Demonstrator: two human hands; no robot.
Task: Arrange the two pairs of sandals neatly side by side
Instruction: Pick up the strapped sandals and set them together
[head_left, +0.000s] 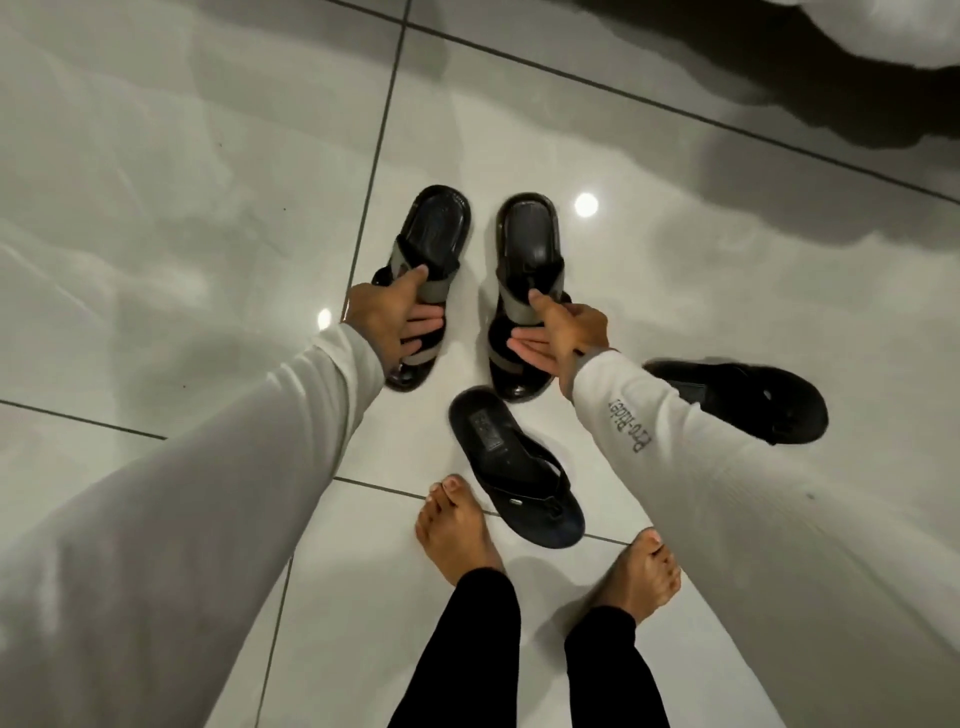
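Observation:
Two black slide sandals with grey straps stand side by side on the glossy tile floor, heels pointing away from me. My left hand (395, 317) grips the straps of the left slide (436, 223). My right hand (561, 332) grips the straps of the right slide (530, 234). A black flip-flop (498, 452) lies angled just in front of my feet, below the slides. The other black flip-flop (748, 400) lies crosswise at the right, partly hidden behind my right sleeve.
My bare feet (457, 530) stand close to the nearer flip-flop. Pale glossy floor tiles (208, 208) with dark grout lines spread all around. A dark shadowed area (779, 57) fills the upper right corner.

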